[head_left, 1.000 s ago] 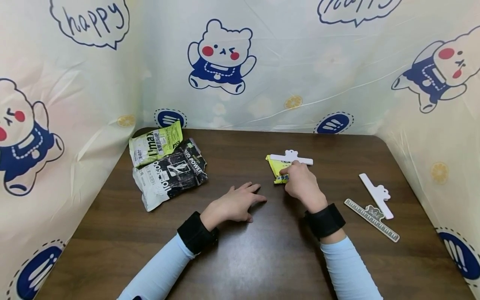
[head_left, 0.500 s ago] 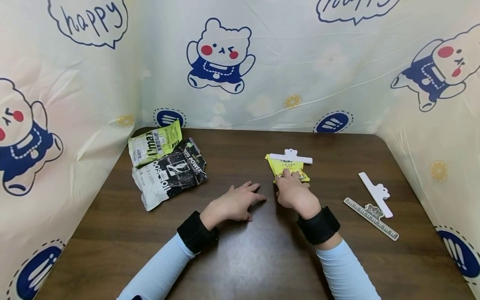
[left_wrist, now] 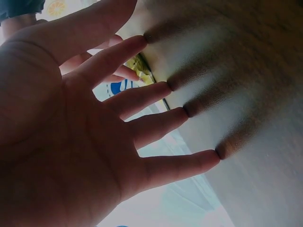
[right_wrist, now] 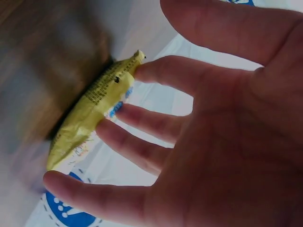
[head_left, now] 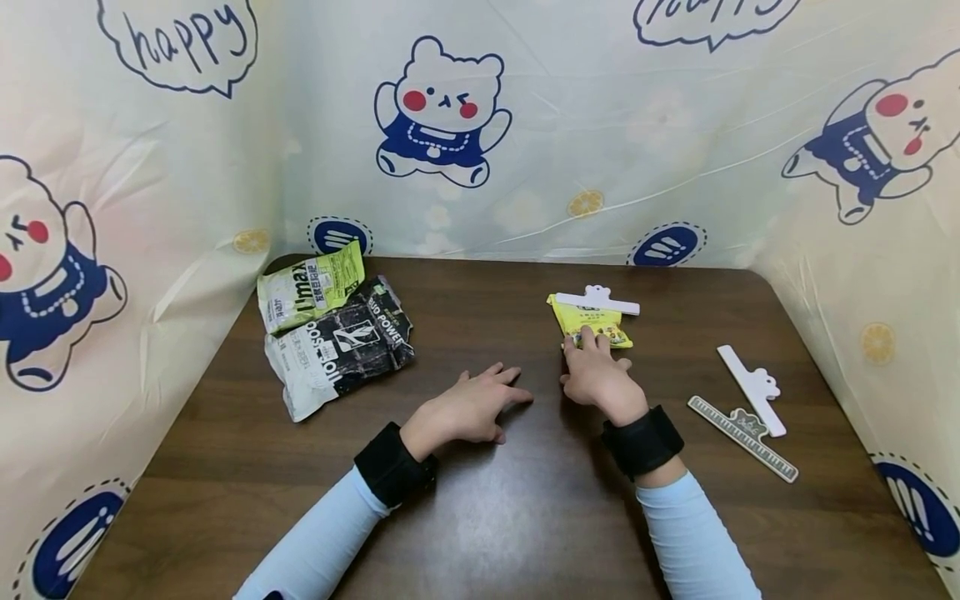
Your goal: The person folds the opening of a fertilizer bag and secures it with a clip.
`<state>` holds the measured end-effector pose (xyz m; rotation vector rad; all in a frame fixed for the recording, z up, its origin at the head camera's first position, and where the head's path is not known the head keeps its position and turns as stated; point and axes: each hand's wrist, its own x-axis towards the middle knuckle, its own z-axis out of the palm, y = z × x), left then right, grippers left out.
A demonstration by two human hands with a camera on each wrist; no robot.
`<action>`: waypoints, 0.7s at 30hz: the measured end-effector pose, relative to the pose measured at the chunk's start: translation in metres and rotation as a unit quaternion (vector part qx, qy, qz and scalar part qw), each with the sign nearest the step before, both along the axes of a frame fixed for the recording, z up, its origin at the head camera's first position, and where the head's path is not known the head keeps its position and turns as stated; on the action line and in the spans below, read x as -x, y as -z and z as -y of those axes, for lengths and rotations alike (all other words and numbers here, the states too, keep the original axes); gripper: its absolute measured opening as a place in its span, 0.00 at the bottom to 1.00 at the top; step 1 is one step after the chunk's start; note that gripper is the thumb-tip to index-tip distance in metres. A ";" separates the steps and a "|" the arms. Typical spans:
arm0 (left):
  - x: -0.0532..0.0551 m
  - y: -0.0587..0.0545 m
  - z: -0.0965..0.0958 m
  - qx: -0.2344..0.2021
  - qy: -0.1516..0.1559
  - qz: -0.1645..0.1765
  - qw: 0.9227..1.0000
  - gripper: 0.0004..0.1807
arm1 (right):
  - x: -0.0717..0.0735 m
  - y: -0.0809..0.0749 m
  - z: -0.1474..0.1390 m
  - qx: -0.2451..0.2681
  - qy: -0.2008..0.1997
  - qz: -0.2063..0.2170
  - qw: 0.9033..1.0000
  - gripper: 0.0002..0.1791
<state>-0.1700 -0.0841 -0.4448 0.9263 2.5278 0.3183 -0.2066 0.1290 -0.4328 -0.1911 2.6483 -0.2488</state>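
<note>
A small yellow snack bag (head_left: 588,320) lies toward the back of the brown table, a white sealing clip (head_left: 597,300) across its far edge. My right hand (head_left: 602,379) touches the bag's near edge with spread fingertips. In the right wrist view the yellow bag (right_wrist: 90,111) shows side-on, the fingertips (right_wrist: 111,130) against it and the thumb held away. My left hand (head_left: 468,406) rests on the table to the left, fingers spread. The left wrist view shows the left fingertips (left_wrist: 182,109) on the wood and nothing in the palm.
At the back left lie a green-and-white bag (head_left: 311,287) and a black-and-white bag (head_left: 341,346), side by side. On the right are a white clip (head_left: 752,390) and a grey patterned clip (head_left: 742,437), close together. Printed cloth (head_left: 600,150) walls the table's back and sides.
My right hand first shifted to the bag's near edge, uncovering more of it. Then the yellow bag and its clip moved away and slightly right with the hand. The left hand stayed put.
</note>
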 end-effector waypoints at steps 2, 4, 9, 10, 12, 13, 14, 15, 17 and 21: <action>0.000 -0.001 0.000 -0.001 0.001 0.000 1.000 0.38 | 0.003 0.001 -0.004 0.010 0.008 -0.004 1.000 0.39; 0.000 -0.001 0.000 -0.002 0.001 0.000 1.000 0.38 | 0.006 0.002 -0.007 0.019 0.018 -0.008 1.000 0.39; 0.000 -0.001 0.000 -0.002 -0.001 0.006 1.000 0.38 | 0.008 0.000 -0.014 0.035 0.030 -0.013 0.999 0.38; 0.000 0.000 0.000 -0.002 -0.002 0.007 1.000 0.38 | 0.007 -0.001 -0.015 0.037 0.029 -0.012 0.999 0.37; 0.000 0.000 0.000 0.000 -0.003 0.009 1.000 0.38 | 0.006 -0.003 -0.018 0.036 0.024 -0.009 0.999 0.36; 0.000 0.000 0.000 0.000 -0.003 0.009 1.000 0.38 | 0.005 -0.005 -0.018 0.034 0.021 -0.006 0.999 0.35; 0.001 0.001 0.000 0.001 -0.003 0.009 1.000 0.38 | 0.005 -0.006 -0.019 0.033 0.019 -0.003 0.999 0.35; 0.001 0.001 0.000 0.001 -0.003 0.009 1.000 0.38 | 0.004 -0.007 -0.020 0.032 0.018 -0.001 0.999 0.34; 0.001 0.001 0.000 0.001 -0.004 0.008 1.000 0.38 | 0.005 -0.008 -0.021 0.027 0.014 0.002 1.000 0.33; 0.001 0.001 0.000 0.000 -0.004 0.008 1.000 0.39 | 0.006 -0.009 -0.026 0.024 0.016 -0.002 1.000 0.33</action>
